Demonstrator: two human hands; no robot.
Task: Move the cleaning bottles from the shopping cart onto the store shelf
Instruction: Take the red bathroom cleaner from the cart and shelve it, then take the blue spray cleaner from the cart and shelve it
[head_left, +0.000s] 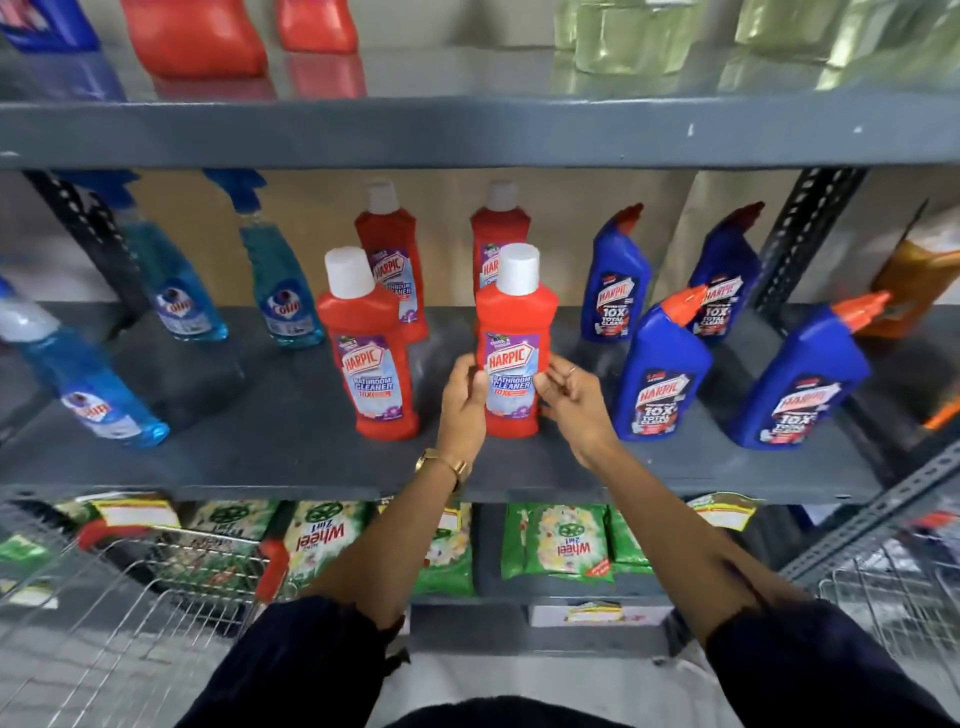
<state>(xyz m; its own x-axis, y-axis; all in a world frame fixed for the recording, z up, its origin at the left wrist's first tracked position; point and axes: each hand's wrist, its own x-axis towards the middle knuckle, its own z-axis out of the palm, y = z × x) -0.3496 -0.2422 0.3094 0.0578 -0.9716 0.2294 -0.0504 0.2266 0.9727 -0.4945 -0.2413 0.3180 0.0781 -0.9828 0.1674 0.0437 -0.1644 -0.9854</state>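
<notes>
Harpic bathroom cleaner bottle (514, 343), red with a white cap, stands upright on the middle shelf (311, 457), near its front edge. Everything below is placed relative to this bottle.

Left hand (462, 400) is cupped against the bottle's left side, fingers on the label edge. Right hand (569, 402) is on the right side, fingertips pinched at the label edge, palm half open. Looks like both are steadying or squaring it up, not a full wrap. Base appears to be down on the shelf; can't fully confirm.

Neighbours:
- Second red Harpic bottle (371, 353) just beside it on the left, narrow gap.
- Two more red ones behind it, the nearer one (496, 228) right at its back.
- Blue Harpic toilet cleaner bottle (662, 374) near on the right, tilted.
- Colin spray bottles (280, 291) well apart to the left.
- Shopping cart (156, 597) below and left; contents blurred, can't tell how many bottles remain.

Risks, my read:
- Bottle is tall and narrow. A sideways drag on release tips it into the left red neighbour, possible domino.
- Pushing it back knocks the rear bottle.
- Right wrist pulling out wide clips the blue bottle, which already leans.
- Sits close to the shelf lip; a nudge forward drops it toward the cart.
</notes>
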